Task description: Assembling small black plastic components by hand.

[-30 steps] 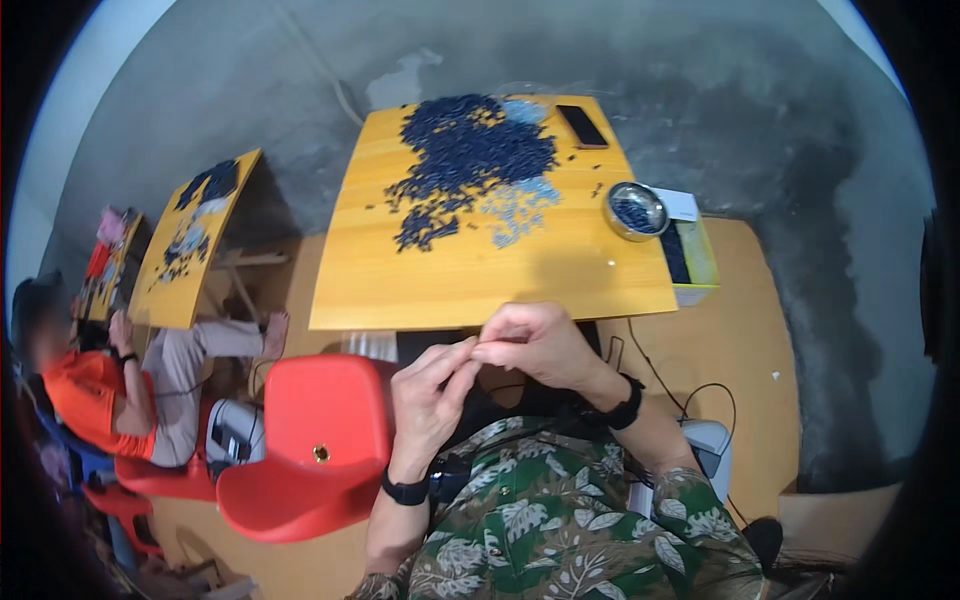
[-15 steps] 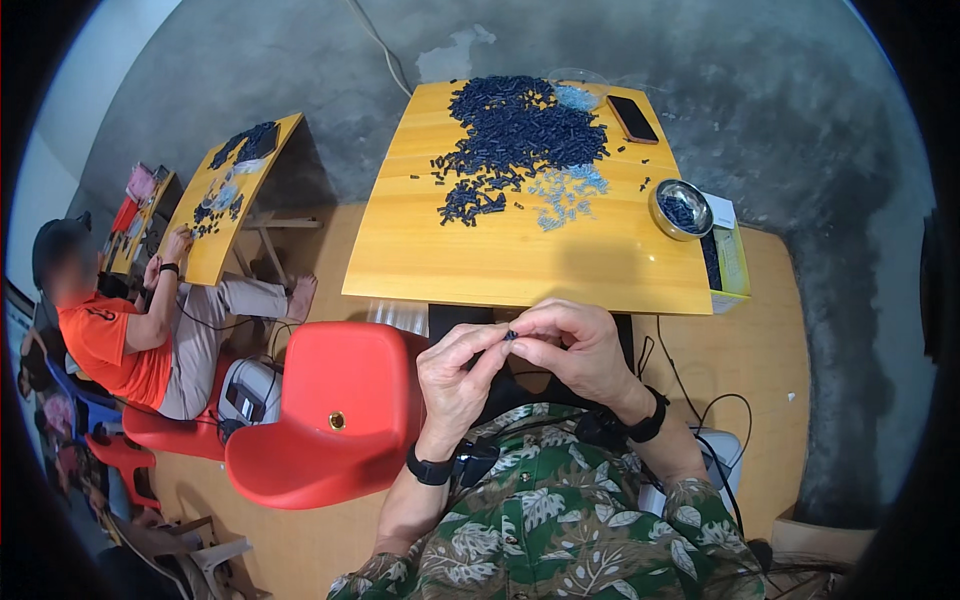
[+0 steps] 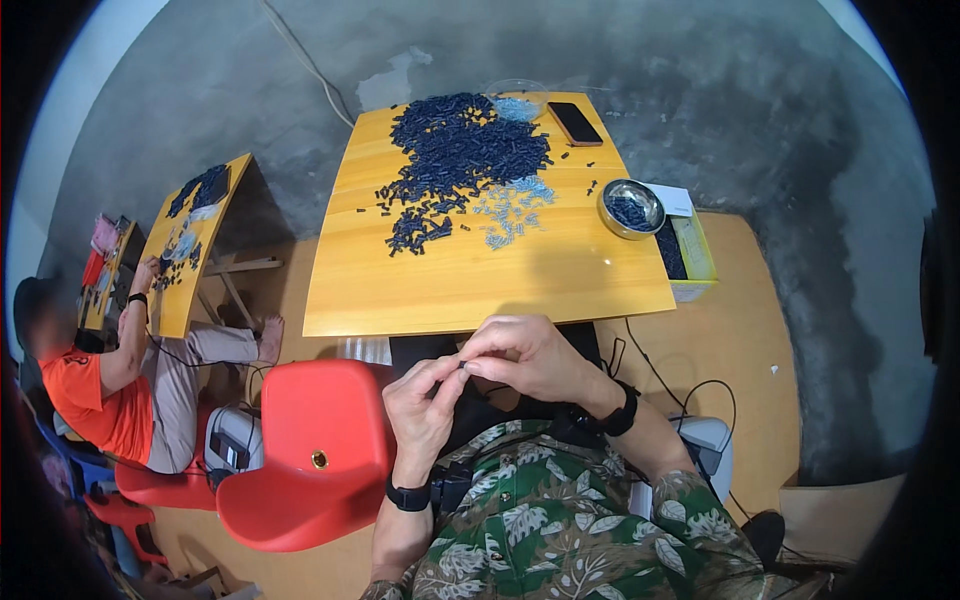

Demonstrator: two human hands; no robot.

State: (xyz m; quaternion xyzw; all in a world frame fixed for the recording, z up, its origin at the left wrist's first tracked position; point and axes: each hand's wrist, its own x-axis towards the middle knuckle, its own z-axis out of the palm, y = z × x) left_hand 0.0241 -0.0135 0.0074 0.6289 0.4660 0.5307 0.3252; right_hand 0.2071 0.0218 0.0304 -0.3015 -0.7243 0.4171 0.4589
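My left hand [image 3: 424, 402] and my right hand [image 3: 527, 357] meet fingertip to fingertip just off the near edge of the yellow table [image 3: 440, 300]. Pinched between both is a small black part [image 3: 462, 366], mostly covered by the fingers, so its exact kind does not show. On the table lies a large heap of short black tube-like pieces [image 3: 465, 145]. Small clear, light-blue pieces [image 3: 508, 215] are scattered at the heap's near right side. More of these fill a clear round dish [image 3: 516, 103] at the back.
A metal bowl [image 3: 632, 208] holding black pieces stands at the table's right edge, beside a yellow box [image 3: 692, 250]. A phone [image 3: 575, 124] lies at the back right. To my left is a red chair [image 3: 325, 415]; beyond it, a person in orange [image 3: 125, 395] works at another table.
The view has shifted, so the table and chair sit lower and further left in the picture. Both hands keep their pinch; the black part is now more covered by the fingers.
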